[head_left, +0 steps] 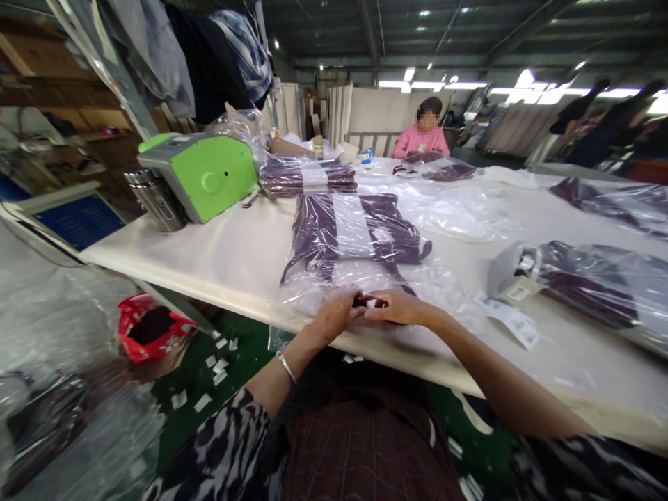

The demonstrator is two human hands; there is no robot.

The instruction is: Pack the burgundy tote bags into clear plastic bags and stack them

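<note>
The left hand [338, 314] and the right hand [399, 307] are meeting over the near edge of the counter [209, 261]. Both are curling nearly closed, fingertips almost together, and are pinching a small dark-red piece [360, 301] with a bit of white showing at it; what exactly the piece is, and how much of it each hand is gripping, cannot be told. A bracelet [285, 367] is circling the left wrist.

Just beyond the hands, a maroon bundle [313, 226] is lying flat on the counter in clear plastic, a pale band [352, 226] crossing its middle and straps trailing toward the hands. Loose plastic is spreading beneath the wrists. Behind the bundle, a wrapped stack [307, 177] is resting near a green machine [213, 177], and a flask [161, 202] is standing beside that machine.

To the right, a sheet of labels [509, 321] is lying near a box [514, 275] and another wrapped bundle. Across the counter, a person in pink [422, 141] is sitting or standing behind more wrapped goods. Below, white scraps [220, 369] are littering the green floor near a red sack [149, 330].
</note>
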